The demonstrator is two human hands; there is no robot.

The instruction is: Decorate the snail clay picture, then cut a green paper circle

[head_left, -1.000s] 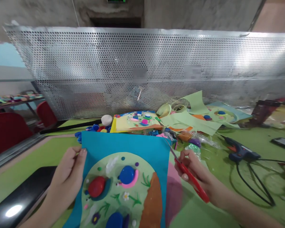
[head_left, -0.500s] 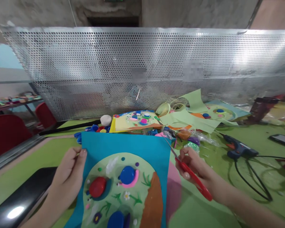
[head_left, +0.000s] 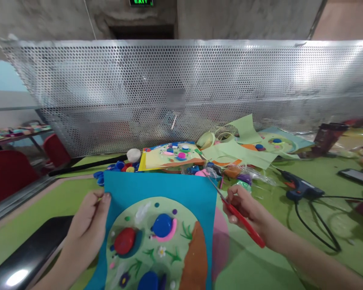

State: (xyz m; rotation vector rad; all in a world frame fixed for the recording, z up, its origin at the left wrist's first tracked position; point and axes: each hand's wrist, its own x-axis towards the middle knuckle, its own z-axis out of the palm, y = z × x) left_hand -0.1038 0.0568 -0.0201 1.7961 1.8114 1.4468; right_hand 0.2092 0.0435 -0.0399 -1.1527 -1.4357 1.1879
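My left hand pinches the left edge of a blue paper sheet, which is tilted up towards me. Glued on the sheet is a rounded pale green shape bearing a red cap, blue caps, a pink strip, small flowers, green leaf bits and a brown patch. My right hand is closed round red-handled scissors. Their blades point up and left, close to the sheet's top right corner; I cannot tell whether they touch it.
Behind the sheet lie a decorated yellow card, pale green paper scraps and bags of coloured clay. A glue gun with its cord lies right, a phone beyond. A black glossy object is at left. A perforated metal panel stands behind.
The view has tilted up slightly, bringing the exit sign into sight. The scissors and right hand have shifted a little relative to the sheet; both hands keep their holds.
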